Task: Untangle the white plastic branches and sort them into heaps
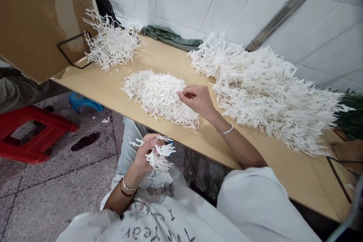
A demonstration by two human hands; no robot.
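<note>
White sprigs [161,160] fan from the left hand [146,151], held low beyond the near edge of the tabletop [170,55]; the right hand [197,100], fingers pinched narrow, is at the middle pile's [155,92] right end, its catch, if any, impossible to make out. Sprigs look light, springy, snappable, likely best taken by the stem. Bare tabletop shows behind the pile.

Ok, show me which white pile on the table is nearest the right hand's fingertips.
The middle pile: the right hand has its fingertips by that pile's right end, while the left pile and the large right pile lie farther off.
</note>
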